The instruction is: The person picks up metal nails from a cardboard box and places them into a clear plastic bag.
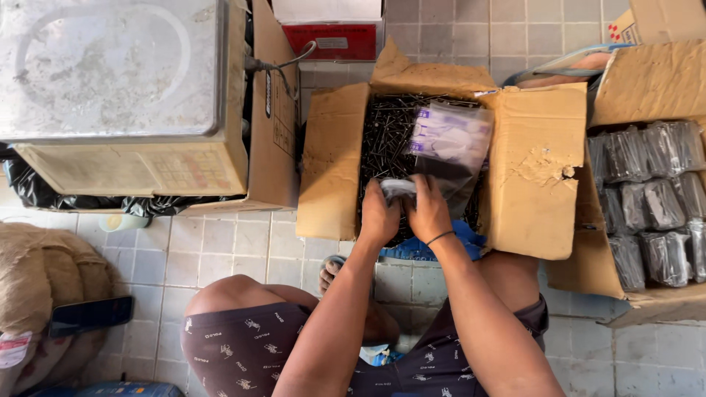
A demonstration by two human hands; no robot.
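An open cardboard box (334, 162) in front of me is full of loose dark nails (386, 136). My left hand (379, 215) and my right hand (428, 212) are side by side at the box's near edge, both gripping the mouth of a clear plastic bag (448, 147). The bag lies on the nails, printed in purple on its upper part, with dark nails showing in its lower part. A thin dark band circles my right wrist.
At right, another cardboard box (588, 272) holds several packed bags of nails (654, 198). A weighing scale (118, 95) sits on a box at upper left. A burlap sack (37, 279) with a phone (90, 315) lies at lower left. Tiled floor all around.
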